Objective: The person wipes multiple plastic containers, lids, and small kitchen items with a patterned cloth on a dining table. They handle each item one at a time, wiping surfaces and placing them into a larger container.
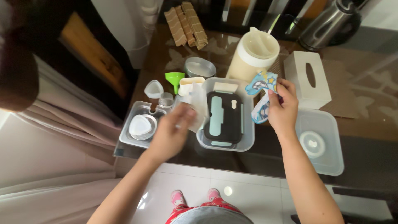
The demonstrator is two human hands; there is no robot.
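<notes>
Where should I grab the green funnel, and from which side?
Take the green funnel by its wide rim, coming from above. It seems to stand mouth-up with the spout pointing down, between the round tin and a small clear lid, so the rim looks like the only free part; a side grip seems crowded.

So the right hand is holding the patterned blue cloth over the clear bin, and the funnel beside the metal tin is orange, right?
Not quite: the head view shows the funnel is green. The rest holds: the right hand holds the patterned blue cloth over the clear bin, and the funnel sits beside the metal tin.
</notes>
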